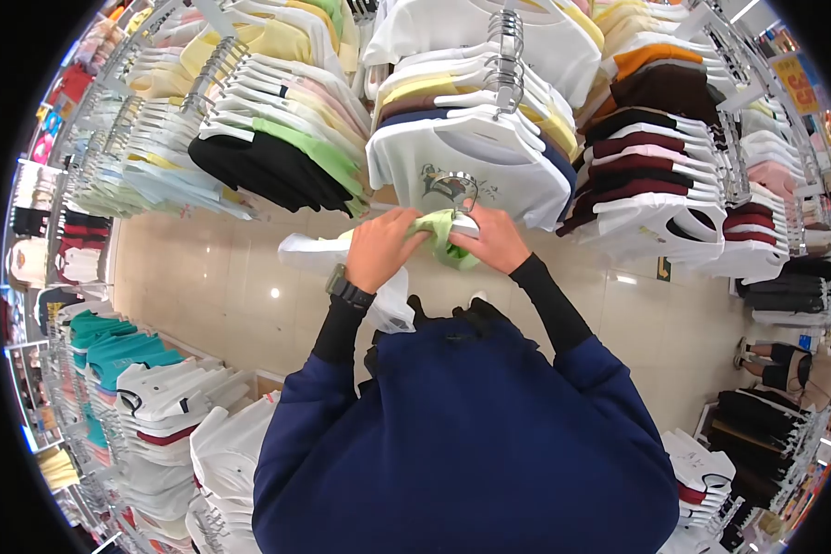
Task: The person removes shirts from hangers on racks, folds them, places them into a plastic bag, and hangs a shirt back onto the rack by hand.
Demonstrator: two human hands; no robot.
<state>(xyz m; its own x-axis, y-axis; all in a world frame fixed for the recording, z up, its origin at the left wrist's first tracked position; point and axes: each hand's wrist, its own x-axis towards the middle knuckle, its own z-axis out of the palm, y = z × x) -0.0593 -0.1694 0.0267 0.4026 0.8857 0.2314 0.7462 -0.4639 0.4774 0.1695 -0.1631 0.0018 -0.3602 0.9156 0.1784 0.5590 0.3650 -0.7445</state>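
Observation:
My left hand point(379, 251), with a dark watch point(351, 289) on its wrist, pinches a light green garment point(452, 254) close to its neckline. White cloth point(392, 305) trails below and to the left of that hand; whether it is a separate piece I cannot tell. My right hand point(494, 238) is closed on a white hanger point(464, 225) whose shoulder lies against the green fabric. The hanger's metal hook points away from me, in front of a white printed T-shirt point(475, 162) on the rack.
Ahead are racks of hung shirts, with black shirts point(258, 166) to the left and maroon ones point(632, 166) to the right. More white shirts point(162, 392) hang behind on the left. Another person point(789, 369) is at the far right. Tiled floor point(240, 277) lies between the racks.

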